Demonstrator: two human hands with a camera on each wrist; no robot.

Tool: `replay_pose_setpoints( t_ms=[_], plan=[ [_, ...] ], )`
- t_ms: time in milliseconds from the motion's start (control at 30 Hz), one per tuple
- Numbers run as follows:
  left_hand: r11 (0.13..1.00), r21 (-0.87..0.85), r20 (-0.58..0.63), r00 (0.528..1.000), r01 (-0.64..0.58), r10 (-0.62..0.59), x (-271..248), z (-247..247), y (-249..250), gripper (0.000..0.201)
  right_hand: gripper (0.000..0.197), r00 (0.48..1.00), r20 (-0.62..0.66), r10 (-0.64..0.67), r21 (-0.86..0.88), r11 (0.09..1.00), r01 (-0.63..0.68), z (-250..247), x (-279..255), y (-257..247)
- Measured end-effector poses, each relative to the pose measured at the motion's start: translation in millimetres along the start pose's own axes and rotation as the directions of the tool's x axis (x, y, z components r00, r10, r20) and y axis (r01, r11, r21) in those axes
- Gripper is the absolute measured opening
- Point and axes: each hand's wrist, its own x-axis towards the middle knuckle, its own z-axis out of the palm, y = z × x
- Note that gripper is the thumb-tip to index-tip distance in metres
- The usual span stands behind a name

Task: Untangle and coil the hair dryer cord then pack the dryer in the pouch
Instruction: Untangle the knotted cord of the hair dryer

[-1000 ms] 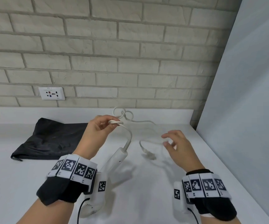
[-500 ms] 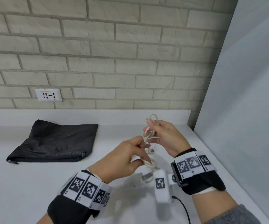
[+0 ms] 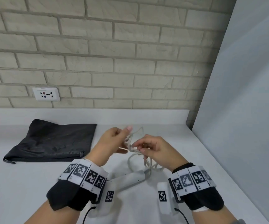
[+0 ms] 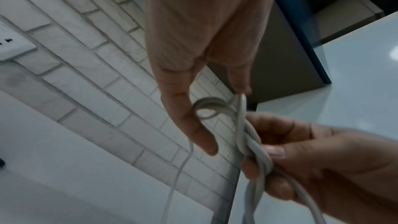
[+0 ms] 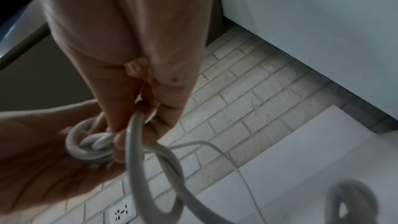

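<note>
Pinching knotted cord (image 3: 137, 148) in both grips, left hand (image 3: 112, 141), right hand (image 3: 156, 151), dryer (image 3: 130, 179) half hidden.

Pale brick wall (image 3: 98, 54) behind, light mortar lines. White socket plate (image 3: 46, 94) low on wall, near left end. White countertop (image 3: 25, 183) below, raised lip along back edge. Smooth grey-white panel (image 3: 251, 110) upright along right edge. Light soft, even, faint shadows on surface.

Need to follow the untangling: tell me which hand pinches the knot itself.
The right hand pinches the cord's knot; the left hand holds a loop above.
</note>
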Motion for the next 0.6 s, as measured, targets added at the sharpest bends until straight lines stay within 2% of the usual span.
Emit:
replay_pose_setpoints(
  t_ms=[100,200,267,333,367,400,433,500,600],
  plan=[
    [0.989,0.129,-0.009,0.997,-0.069,0.071,0,4,-9,0.028,0.032,0.998,0.063,-0.010,-0.103,0.995,0.016,9,-2,6],
    [0.987,0.038,0.038,0.987,-0.157,0.156,-3,3,-9,0.035,0.022,0.999,0.008,0.035,-0.093,0.995,-0.034,9,-3,11],
    [0.972,0.045,0.090,0.969,-0.233,0.228,-5,3,-9,0.047,0.020,0.980,-0.194,0.042,-0.064,0.996,-0.055,4,-2,9],
    [0.940,0.145,0.151,0.946,-0.309,0.288,-8,4,-8,0.055,0.015,0.892,-0.435,-0.122,-0.173,0.984,0.050,-4,0,4],
    [0.920,0.191,0.183,0.933,-0.342,0.309,-9,5,-7,0.056,0.010,0.859,-0.467,-0.211,-0.256,0.962,0.097,-8,0,1],
    [0.905,0.214,0.212,0.922,-0.368,0.325,-10,6,-6,0.057,0.009,0.861,-0.435,-0.262,-0.322,0.939,0.123,-10,0,-3],
    [0.893,0.224,0.238,0.910,-0.390,0.338,-12,6,-5,0.058,0.016,0.893,-0.368,-0.260,-0.361,0.925,0.121,-9,1,-5],
    [0.855,0.265,0.276,0.885,-0.445,0.375,-15,9,0,0.058,0.024,0.962,-0.232,-0.141,-0.353,0.934,0.052,-5,2,-8],
    [0.803,0.352,0.258,0.875,-0.480,0.410,-14,10,2,0.059,0.018,0.989,-0.147,-0.016,-0.258,0.966,-0.022,2,2,-8]
  ],
)
